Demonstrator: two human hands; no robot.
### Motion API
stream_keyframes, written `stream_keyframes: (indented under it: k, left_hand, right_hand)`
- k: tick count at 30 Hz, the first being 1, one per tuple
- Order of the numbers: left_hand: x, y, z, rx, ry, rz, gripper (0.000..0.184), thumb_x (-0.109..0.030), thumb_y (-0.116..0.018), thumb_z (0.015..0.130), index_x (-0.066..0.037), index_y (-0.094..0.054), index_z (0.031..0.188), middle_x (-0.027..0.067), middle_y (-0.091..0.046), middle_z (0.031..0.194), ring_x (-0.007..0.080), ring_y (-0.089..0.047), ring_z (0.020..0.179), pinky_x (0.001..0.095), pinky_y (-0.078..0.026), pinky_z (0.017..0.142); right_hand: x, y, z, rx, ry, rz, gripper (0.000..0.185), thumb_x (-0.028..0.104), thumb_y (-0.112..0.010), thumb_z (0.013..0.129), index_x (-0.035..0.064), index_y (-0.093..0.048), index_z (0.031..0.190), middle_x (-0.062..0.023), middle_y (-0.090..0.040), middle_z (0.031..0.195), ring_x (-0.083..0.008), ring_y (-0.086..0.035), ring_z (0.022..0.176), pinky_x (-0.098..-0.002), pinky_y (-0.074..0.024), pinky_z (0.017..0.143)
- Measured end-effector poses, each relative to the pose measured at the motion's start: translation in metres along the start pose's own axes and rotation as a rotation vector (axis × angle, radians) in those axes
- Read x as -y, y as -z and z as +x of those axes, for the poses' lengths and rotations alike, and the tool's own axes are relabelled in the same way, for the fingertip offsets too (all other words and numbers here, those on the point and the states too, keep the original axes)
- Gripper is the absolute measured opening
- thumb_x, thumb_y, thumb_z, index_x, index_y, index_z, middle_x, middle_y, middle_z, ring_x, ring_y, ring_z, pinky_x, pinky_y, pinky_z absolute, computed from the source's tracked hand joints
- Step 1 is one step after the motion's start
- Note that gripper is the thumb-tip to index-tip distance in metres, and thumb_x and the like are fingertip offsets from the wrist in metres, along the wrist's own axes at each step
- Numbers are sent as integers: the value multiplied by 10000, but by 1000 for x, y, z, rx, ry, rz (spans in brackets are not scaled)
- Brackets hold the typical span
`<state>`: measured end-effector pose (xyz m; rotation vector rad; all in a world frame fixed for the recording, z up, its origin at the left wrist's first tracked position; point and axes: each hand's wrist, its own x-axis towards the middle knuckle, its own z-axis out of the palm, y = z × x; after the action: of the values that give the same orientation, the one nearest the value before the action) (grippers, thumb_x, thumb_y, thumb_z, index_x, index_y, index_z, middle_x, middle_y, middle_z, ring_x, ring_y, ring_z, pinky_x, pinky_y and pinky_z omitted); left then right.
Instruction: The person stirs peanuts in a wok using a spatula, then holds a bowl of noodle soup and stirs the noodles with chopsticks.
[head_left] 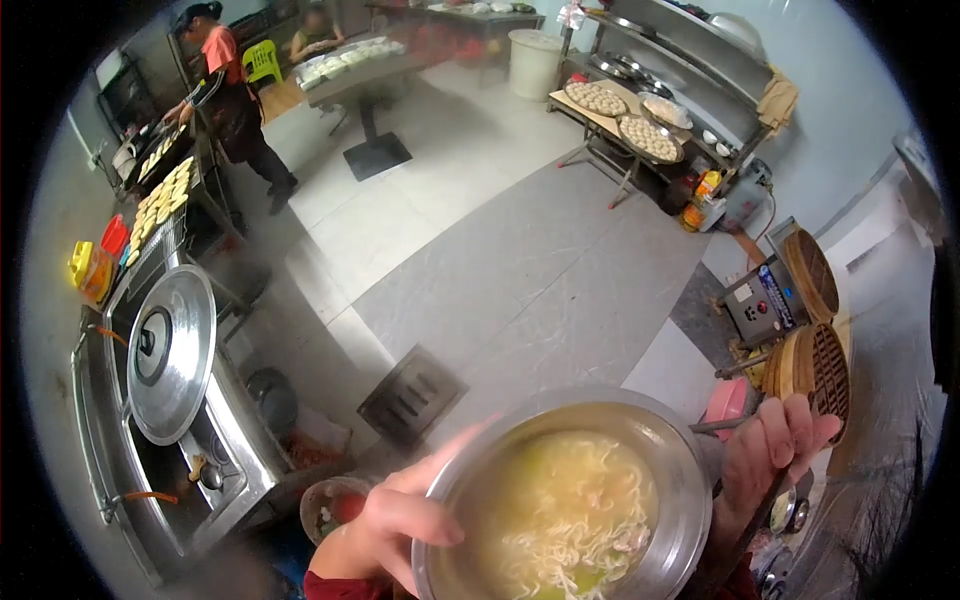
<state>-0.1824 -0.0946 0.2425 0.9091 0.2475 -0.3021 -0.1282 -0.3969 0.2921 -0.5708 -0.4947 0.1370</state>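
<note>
A metal bowl (455, 470) of noodles in pale broth (580, 500) fills the bottom centre of the head view. My left hand (400, 520) grips its left side, thumb over the rim and the other fingers around the outside. On the right, my right hand (765, 455) is closed around thin dark sticks, probably chopsticks (715, 425), beside the bowl's right rim. Whether that hand also touches the bowl cannot be made out.
A large metal lid (172, 355) lies on the steel stove counter at left. Bamboo steamers (800, 370) stand at right. Trays of dough balls (650, 138) rest on a rack. One person (225, 90) stands far left; another (315, 38) is behind a table.
</note>
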Motion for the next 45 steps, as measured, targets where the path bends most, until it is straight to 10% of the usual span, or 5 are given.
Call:
stream_keyframes:
  k: [10,14,18,25,45]
  left_hand:
    - [2,-3,-3,-245,38,144,846,-266,-500,457,76,-412,1226,190,-520,1175,289,-483,1081,321,-338,982]
    - [-16,-20,1,61,58,-119,915,-278,-483,384,74,-416,1226,190,-522,1174,291,-481,1086,320,-338,979]
    - [-18,-25,-3,109,29,-144,855,-250,-528,442,72,-415,1227,189,-500,1204,286,-461,1115,324,-330,991]
    - [6,9,-4,182,-308,155,562,-249,-583,770,66,-444,1215,164,-416,1304,253,-400,1194,331,-293,1030]
    - [2,5,0,-83,15,-31,764,-274,-511,596,61,-376,1270,179,-483,1240,264,-462,1134,321,-312,1007]
  right_hand:
    - [12,13,9,-98,-82,34,378,442,-385,926,101,-459,780,-68,-427,663,-183,-418,501,-281,-346,418]
    - [6,-4,5,-135,271,-614,341,397,-373,941,109,-383,759,-71,-404,667,-77,-280,317,-154,-272,327]
    - [8,-6,-13,-51,361,-841,263,275,-549,886,85,-504,710,-51,-503,684,-179,-521,616,-247,-428,514]
    - [-22,-6,-8,-201,212,-581,363,371,-464,908,70,-396,716,-78,-452,639,-141,-436,458,-206,-414,406]
    - [-6,-7,0,-102,-68,-55,415,449,-380,921,68,-440,768,-99,-488,708,-225,-473,488,-295,-406,394]
